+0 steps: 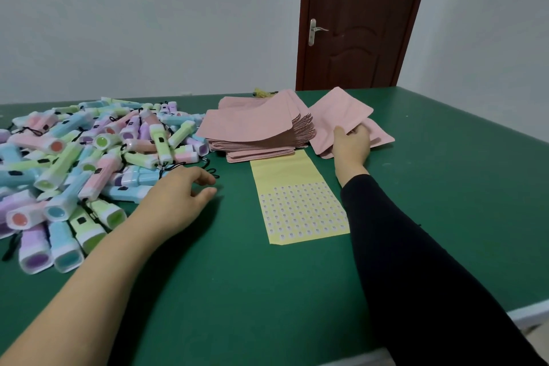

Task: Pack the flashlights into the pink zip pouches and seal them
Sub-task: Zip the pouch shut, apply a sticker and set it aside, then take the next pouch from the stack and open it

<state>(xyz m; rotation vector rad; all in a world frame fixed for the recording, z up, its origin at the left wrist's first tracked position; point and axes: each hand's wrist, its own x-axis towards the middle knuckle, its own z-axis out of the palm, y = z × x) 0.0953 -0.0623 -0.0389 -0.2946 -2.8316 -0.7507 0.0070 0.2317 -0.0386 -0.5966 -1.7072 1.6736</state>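
A big heap of pastel flashlights point(89, 163) in pink, blue, green and purple covers the left of the green table point(445, 202). A thick stack of pink zip pouches point(255, 130) lies at the middle back. My right hand point(350, 144) grips one pink pouch point(338, 113) at its lower edge, tilted up above a few loose pouches point(381, 136) to the right of the stack. My left hand point(181, 193) hovers just right of the heap with loosely curled fingers, holding nothing.
A yellow sheet of small stickers point(297, 199) lies flat between my arms. A yellowish object point(263, 93) peeks out behind the pouch stack. The table's right edge runs down at the near right. A brown door point(356, 17) stands behind.
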